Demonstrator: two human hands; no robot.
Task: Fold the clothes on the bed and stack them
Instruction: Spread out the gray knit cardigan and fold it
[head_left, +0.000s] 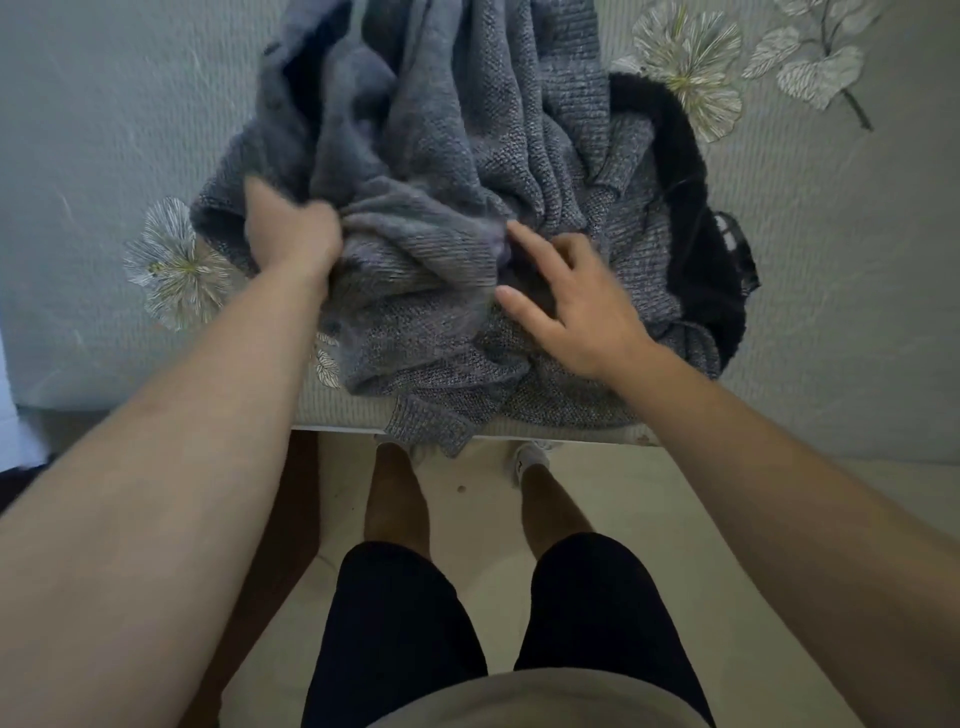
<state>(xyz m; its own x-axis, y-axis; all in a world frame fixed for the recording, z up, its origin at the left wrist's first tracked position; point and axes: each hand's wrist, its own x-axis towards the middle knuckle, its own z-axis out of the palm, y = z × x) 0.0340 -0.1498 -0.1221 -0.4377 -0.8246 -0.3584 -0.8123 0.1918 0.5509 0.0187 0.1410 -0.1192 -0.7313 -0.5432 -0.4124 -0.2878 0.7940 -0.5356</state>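
Note:
A crumpled grey knitted sweater (447, 156) lies bunched on the bed, one cuff hanging over the near edge. My left hand (291, 234) grips a fold of the grey knit at the pile's left side. My right hand (566, 306) hovers with fingers spread over the middle of the sweater, fingertips at the fabric. A black fuzzy garment (691, 218) lies under the sweater's right side, partly hidden by it.
The bed (104, 130) has a pale cover printed with white flowers. Its near edge (332, 423) runs across the middle of the view. Below it are the tiled floor (649, 519) and my legs in dark shorts.

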